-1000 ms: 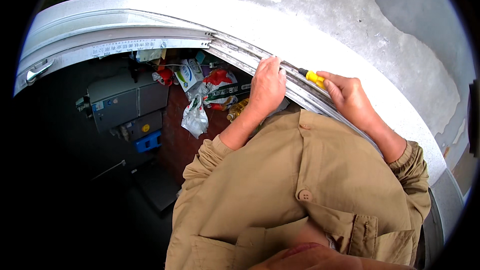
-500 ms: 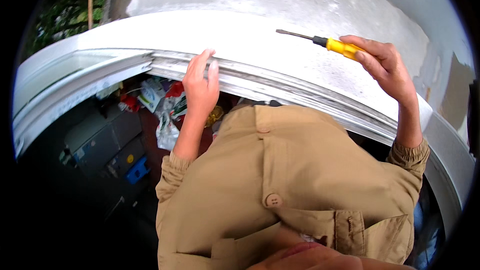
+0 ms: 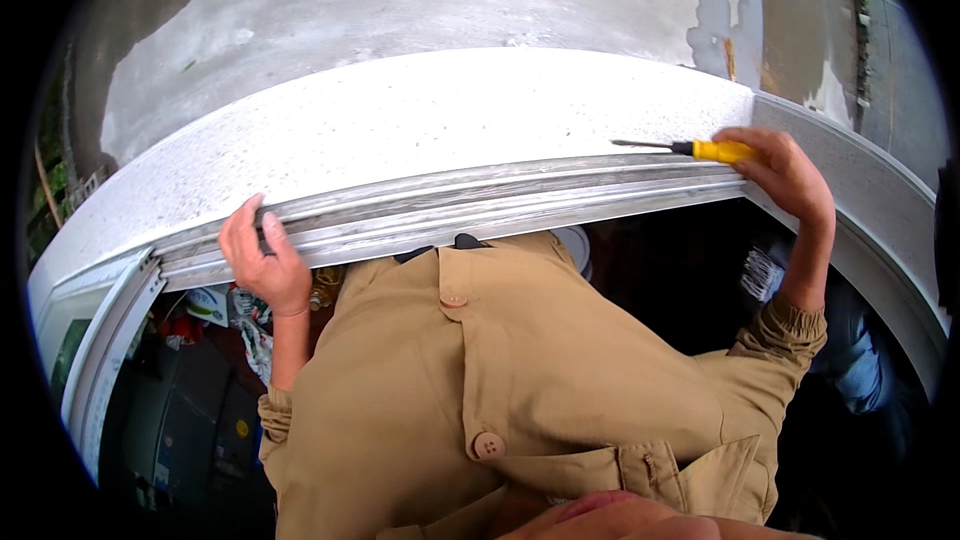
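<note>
Lower and nearer the right end of the sliding-window track (image 3: 480, 202) than half a second ago, the yellow-handled flat-blade screwdriver (image 3: 718, 150) sits in the right hand (image 3: 790, 175). Its fingers and thumb close around the handle; the shaft points left from them, along the white sill (image 3: 470, 110). Left hand (image 3: 268, 260) fingers, loosely parted, curve over the track's left part; contact is unclear.

The sash (image 3: 108, 345) stands left in the window track (image 3: 450, 205), the screwdriver (image 3: 700, 149) near its right end.
</note>
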### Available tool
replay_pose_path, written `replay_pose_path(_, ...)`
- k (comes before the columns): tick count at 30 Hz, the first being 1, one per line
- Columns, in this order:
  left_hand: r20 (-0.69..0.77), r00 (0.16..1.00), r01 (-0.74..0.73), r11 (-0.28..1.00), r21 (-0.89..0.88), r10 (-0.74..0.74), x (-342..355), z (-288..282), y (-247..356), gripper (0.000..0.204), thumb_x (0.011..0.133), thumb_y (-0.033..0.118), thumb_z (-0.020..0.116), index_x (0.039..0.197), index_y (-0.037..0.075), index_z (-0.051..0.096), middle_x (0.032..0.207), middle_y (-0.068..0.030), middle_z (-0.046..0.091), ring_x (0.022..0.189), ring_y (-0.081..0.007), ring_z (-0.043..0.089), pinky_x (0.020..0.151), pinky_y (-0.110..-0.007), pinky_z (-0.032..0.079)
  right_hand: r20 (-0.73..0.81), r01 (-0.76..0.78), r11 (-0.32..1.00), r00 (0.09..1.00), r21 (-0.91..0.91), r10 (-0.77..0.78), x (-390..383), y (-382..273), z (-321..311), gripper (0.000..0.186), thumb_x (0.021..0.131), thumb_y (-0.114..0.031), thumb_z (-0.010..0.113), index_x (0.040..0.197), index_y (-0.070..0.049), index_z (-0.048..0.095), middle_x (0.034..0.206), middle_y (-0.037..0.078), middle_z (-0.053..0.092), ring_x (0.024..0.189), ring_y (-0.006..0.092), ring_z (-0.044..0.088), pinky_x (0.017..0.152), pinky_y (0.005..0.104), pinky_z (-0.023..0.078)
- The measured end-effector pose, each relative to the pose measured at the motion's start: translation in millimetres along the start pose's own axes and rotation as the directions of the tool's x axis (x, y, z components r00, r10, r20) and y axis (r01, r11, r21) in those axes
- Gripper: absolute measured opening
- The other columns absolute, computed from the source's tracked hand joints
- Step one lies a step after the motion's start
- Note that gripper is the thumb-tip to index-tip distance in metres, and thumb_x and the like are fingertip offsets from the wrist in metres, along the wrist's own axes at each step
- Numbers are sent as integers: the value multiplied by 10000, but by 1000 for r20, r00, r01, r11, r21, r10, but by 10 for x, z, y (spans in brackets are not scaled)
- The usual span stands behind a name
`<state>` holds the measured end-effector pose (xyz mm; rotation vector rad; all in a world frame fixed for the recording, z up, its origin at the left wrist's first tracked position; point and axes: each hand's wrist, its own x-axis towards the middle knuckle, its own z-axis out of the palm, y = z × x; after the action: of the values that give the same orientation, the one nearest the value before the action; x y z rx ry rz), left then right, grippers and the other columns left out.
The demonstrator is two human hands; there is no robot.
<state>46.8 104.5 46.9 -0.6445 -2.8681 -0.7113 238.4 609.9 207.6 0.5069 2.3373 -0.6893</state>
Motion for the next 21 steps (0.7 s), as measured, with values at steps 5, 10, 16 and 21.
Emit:
replay_pose_path(5,8,1000,-28,999,21,28,15,9,13,222,934,90,559,1097,-11,672,1087,-146,674,1043,-327,581,934,-415,455,-11,-316,947,949,-61,316,-237,17,-99,323,828,31,661,1146,-23,692,1128,148,697,1029,255,663,955,347,508)
replay_pose_path(10,7,1000,-14,1000,9,14,3,18,-47,237,950,61,530,1120,-25,671,1102,-143,676,1045,-318,589,947,-411,449,-57,-397,909,918,-125,393,-332,61,-361,300,780,-21,694,1079,-20,719,1083,155,708,986,253,677,945,339,513)
replay_pose_path(16,-10,1000,-13,999,-36,13,-7,26,-20,257,963,44,496,1128,-48,670,1121,-150,680,1065,-307,596,954,-403,453,-45,-471,853,880,-226,473,-144,451,-328,296,692,-63,755,985,-16,746,990,140,723,872,273,686,877,334,524)
replay_pose_path(21,5,1000,-23,1000,5,23,0,24,-49,278,973,67,475,1124,-53,675,1117,-152,684,1062,-310,602,957,-406,454,-22,-492,822,861,-285,508,-13,604,-481,292,671,-75,762,960,-29,752,925,140,726,831,281,686,831,343,533)
